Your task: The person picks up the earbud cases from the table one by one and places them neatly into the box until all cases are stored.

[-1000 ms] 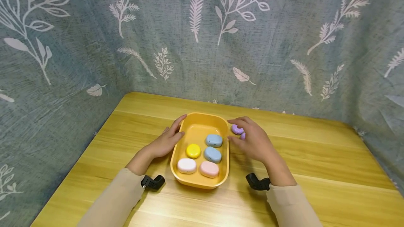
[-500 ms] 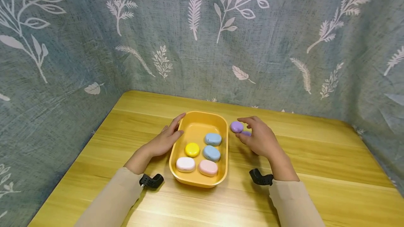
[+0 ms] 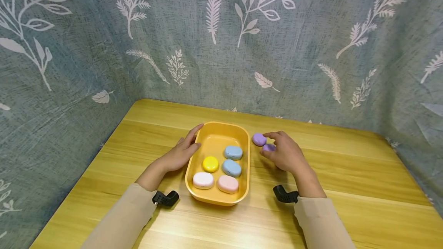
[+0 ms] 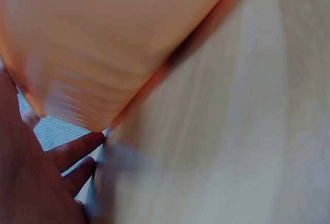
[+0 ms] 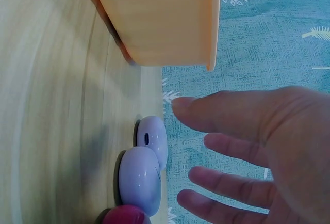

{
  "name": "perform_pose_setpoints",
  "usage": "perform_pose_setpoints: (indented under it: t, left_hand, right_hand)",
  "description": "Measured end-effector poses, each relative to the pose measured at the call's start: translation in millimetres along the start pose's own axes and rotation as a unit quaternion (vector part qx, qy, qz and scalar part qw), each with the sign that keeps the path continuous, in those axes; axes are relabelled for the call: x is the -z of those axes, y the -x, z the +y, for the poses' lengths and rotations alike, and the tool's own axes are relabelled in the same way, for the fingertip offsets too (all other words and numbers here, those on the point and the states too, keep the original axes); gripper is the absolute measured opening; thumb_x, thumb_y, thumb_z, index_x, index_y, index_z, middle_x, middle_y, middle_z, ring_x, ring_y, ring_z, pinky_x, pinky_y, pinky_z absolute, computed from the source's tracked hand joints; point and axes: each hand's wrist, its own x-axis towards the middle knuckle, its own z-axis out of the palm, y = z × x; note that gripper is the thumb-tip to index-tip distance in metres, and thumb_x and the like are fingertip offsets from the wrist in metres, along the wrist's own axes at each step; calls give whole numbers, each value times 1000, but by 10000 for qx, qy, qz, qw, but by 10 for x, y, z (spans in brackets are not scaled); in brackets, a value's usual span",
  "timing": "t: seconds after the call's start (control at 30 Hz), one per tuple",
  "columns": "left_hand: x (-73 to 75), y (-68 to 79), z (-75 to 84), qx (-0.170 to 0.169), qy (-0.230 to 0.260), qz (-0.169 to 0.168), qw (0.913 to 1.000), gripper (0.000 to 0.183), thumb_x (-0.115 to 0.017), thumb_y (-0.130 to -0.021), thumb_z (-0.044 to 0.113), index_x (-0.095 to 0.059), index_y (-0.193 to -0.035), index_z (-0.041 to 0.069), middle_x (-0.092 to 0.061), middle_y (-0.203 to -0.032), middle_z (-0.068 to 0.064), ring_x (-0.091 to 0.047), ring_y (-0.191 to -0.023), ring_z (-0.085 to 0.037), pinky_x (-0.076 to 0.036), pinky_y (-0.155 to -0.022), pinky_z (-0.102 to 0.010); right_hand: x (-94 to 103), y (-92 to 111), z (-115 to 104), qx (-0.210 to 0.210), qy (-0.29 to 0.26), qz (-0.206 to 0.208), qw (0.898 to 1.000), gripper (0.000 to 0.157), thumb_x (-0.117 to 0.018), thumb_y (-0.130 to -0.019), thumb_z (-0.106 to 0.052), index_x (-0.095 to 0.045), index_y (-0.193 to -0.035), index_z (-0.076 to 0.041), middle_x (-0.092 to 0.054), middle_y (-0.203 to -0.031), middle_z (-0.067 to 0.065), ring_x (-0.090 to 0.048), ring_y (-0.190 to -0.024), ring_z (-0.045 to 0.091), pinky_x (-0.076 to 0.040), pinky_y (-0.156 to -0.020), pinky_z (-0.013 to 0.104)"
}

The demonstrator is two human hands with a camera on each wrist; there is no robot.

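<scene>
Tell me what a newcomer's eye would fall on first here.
Likely the yellow tray on the table, with five blue, yellow, white and pink cases inside. Next, the two purple cases just right of it, near the right hand. Behind hangs a big curtain patterned with white leaves.

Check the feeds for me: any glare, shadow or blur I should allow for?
Head: pale glare on the table just nearer than the tray, colours otherwise clear; left wrist: dim, with the left hand dark and the wood grain smeared; right wrist: cooler tint, soft shadows on the wood, a small glint on the larger-looking purple case.
</scene>
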Motion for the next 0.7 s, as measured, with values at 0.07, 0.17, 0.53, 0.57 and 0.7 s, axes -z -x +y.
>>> perform_pose_setpoints:
  t: [0.07,0.17,0.53,0.57,0.7]
  left_hand:
    - [-1,-2,-2,6,-8,1,10000,61,-34,-113,33,-4,-165,44,-25,-171,-14,-20,-161,-32,11,-128,-58]
    - [-3,-3,-3,13,-27,9,10000,61,-34,-113,34,-4,-165,44,-25,-171,-14,-20,-161,-32,11,-128,-57]
    - [1,13,23,-87,42,1,10000,62,-34,-113,32,-4,-167,39,-24,-171,-17,-20,-160,-37,11,-127,-61]
    - [1,14,24,-86,40,-1,10000,62,-34,-113,32,-4,-167,39,-24,-171,-17,-20,-160,-37,11,-127,-61]
    - [1,13,23,-60,39,-6,10000,62,-34,-113,32,-4,-166,40,-24,-171,-16,-20,-160,-36,11,-127,-61]
  right_hand:
    - [-3,-1,6,-49,16,-3,10000,58,-75,-93,-29,-60,-144,-7,-59,-136,23,-62,-119,43,-51,-94,58]
    - [-5,-4,17,-130,41,-37,9999,58,-76,-92,-30,-61,-143,-7,-59,-136,24,-62,-117,42,-51,-94,58]
    - [-28,-26,53,-398,142,-305,9986,52,-76,-93,-28,-65,-138,-5,-60,-135,27,-61,-119,45,-50,-98,59]
    - [-32,-28,58,-414,147,-313,9985,52,-76,-92,-28,-65,-138,-5,-60,-134,28,-61,-118,45,-50,-98,59]
    - [-51,-36,84,-466,154,-347,9982,50,-77,-92,-28,-67,-135,-5,-62,-132,27,-62,-116,43,-51,-96,58]
